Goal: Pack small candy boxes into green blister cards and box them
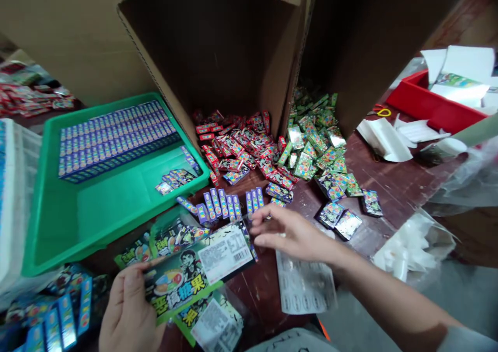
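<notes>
My left hand (128,310) grips a flat candy packet (194,274) with a green edge, a cartoon figure and a white barcode label. My right hand (288,233) reaches to the packet's upper right corner, fingers stretched out and slightly apart, nothing visibly in them. Just beyond the fingertips stands a row of small purple boxes (221,204) on the dark wooden table. More packets of the same kind lie under the held one (171,235).
A green tray (97,217) at left holds rows of purple boxes (112,137). Open cardboard cartons (218,51) spill red boxes (241,147) and green boxes (315,139). A red bin (428,103) with white paper sits at right; clear plastic bags (412,248) lie near it.
</notes>
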Tool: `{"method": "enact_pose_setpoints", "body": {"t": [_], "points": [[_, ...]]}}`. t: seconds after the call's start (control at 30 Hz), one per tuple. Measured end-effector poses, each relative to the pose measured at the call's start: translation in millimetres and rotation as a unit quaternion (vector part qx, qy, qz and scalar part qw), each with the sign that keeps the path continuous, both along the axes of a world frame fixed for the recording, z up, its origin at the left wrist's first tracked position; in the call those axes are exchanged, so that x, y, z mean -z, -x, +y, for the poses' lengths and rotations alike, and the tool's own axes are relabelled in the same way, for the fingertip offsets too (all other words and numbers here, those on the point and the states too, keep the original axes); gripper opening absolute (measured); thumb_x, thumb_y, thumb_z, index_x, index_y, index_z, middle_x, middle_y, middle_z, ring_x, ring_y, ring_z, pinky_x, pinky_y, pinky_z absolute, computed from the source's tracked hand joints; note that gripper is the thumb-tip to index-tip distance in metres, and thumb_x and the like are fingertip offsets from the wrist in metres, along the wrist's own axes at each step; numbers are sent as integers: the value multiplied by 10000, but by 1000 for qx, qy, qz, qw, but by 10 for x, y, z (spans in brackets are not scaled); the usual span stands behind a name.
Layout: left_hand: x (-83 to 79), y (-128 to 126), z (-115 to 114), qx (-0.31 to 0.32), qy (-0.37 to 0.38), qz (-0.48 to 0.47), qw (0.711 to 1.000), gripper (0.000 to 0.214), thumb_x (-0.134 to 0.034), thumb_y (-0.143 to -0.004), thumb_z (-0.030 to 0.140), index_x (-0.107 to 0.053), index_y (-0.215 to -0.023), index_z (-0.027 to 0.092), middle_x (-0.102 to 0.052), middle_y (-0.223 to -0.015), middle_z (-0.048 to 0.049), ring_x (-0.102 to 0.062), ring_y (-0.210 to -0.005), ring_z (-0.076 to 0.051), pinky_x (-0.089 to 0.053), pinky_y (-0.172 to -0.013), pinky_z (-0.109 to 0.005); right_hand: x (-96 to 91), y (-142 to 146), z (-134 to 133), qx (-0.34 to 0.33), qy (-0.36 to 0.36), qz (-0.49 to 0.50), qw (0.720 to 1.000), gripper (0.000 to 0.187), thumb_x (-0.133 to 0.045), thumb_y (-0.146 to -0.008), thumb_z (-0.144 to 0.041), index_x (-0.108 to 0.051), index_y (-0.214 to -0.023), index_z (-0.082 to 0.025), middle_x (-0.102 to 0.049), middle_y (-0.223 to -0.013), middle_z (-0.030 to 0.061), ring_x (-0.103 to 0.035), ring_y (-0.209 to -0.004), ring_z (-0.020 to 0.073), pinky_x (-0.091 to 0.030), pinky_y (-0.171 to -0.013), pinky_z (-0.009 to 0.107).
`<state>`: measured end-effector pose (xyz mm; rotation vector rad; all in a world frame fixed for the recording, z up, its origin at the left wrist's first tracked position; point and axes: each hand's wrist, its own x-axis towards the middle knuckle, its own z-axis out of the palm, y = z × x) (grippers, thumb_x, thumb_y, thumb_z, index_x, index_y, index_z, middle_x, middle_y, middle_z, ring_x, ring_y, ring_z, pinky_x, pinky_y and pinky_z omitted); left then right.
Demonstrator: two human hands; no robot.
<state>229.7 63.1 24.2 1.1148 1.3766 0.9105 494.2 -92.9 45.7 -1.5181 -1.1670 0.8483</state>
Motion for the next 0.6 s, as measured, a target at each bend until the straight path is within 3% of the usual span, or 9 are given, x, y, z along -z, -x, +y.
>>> {"method": "enact_pose_setpoints", "body": {"t": [0.07, 0.13, 0.2, 0.27, 0.33, 0.4, 0.5, 0.6], "points": [[0, 12, 20, -9, 19, -5, 1000, 518, -782, -680, 710, -674, -967, 292, -681, -883, 64, -598, -590, -115, -493, -429, -175, 20, -418, -1, 67, -26, -155, 985, 520, -688, -921, -487, -499, -1355, -272, -579, -1374, 117, -573, -1281, 265, -479, -1089, 467], [6, 61, 45, -8, 28, -13, 999, 540, -790, -666, 715, -667, -951, 273, -670, -854, 66, -579, -564, -97, -484, -429, -157, 90, -959, -5, 160, 3, -359, 920, 833, -763, -823, -568, -390, -1488, -232, -434, -1534, 187, -361, -1460, 375, -302, -1204, 589], [25, 144, 70, -6, 28, -16, 999, 522, -783, -684, 705, -664, -941, 266, -683, -884, 59, -576, -569, -92, -483, -434, -150, 173, -1453, -16, 138, 116, -477, 860, 1045, -777, -762, -635, -291, -1559, -166, -379, -1557, 245, -287, -1477, 469, -264, -1180, 676], [64, 250, 91, -8, 35, -13, 999, 480, -763, -727, 683, -667, -955, 272, -704, -951, 47, -596, -598, -105, -501, -450, -165, 207, -1761, -25, 69, 172, -513, 838, 1023, -743, -782, -632, -287, -1565, -157, -473, -1470, 240, -444, -1367, 463, -397, -1095, 642], [115, 354, 108, -13, 53, -9, 998, 428, -739, -770, 657, -669, -974, 288, -709, -967, 42, -627, -636, -133, -539, -482, -198, 152, -1843, -1, 24, 174, -526, 832, 915, -702, -820, -590, -333, -1547, -173, -534, -1384, 208, -537, -1261, 411, -469, -1032, 566], [160, 427, 117, -24, 68, -12, 997, 380, -713, -804, 639, -668, -983, 307, -707, -936, 49, -641, -648, -149, -566, -508, -223, 21, -1750, 91, -1, 142, -562, 815, 768, -670, -842, -533, -425, -1491, -203, -531, -1368, 182, -530, -1237, 383, -454, -1036, 530], [176, 445, 119, -42, 79, -22, 996, 314, -685, -845, 607, -666, -954, 313, -702, -874, 59, -612, -582, -139, -561, -497, -228, -171, -1486, 387, -64, 126, -649, 747, 517, -662, -823, -488, -618, -1281, -252, -514, -1385, 148, -492, -1207, 395, -399, -1027, 540], [143, 399, 112, -47, 84, -12, 995, 262, -648, -887, 564, -660, -943, 309, -698, -824, 60, -563, -503, -129, -550, -478, -243, -180, -1312, 797, -128, 181, -696, 683, 535, -679, -780, -522, -658, -1226, -227, -549, -1311, 169, -497, -1146, 392, -394, -972, 519]]}}
